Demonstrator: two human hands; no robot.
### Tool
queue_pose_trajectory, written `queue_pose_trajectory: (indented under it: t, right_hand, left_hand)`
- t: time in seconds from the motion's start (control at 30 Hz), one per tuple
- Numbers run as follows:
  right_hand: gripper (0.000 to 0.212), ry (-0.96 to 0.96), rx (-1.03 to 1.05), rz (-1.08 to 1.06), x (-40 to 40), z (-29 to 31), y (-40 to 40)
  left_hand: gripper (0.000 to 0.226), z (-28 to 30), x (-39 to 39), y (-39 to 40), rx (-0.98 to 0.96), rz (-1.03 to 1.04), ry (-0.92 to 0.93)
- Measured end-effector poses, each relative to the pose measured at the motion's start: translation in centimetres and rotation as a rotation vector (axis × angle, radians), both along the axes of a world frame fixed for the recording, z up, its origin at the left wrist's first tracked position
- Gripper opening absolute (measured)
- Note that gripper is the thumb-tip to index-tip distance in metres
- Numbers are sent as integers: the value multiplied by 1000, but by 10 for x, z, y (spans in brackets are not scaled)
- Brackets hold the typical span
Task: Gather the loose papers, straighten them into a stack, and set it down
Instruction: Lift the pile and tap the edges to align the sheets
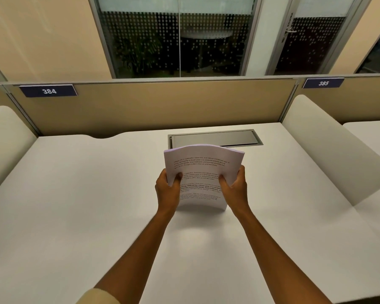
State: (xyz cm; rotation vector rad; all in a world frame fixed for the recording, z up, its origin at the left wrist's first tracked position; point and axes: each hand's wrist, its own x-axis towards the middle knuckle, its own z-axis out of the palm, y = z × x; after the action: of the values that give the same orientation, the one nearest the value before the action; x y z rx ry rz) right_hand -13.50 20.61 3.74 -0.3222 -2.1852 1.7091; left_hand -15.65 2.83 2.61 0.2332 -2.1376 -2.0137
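At the middle of the white desk (75,194), a stack of papers (201,170) stands on its near edge, bowed, top leaning far. The left hand (168,190) and right hand (234,189) grip its sides, fingers clenched on it, thumbs across the printed front.
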Motion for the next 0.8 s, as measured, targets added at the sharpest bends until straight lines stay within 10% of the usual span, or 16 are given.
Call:
queue_pose_trajectory:
  t: [0.8]
  right_hand:
    - [37, 47, -79, 51, 0, 9, 1]
  left_hand:
    - [23, 17, 12, -6, 24, -56, 126]
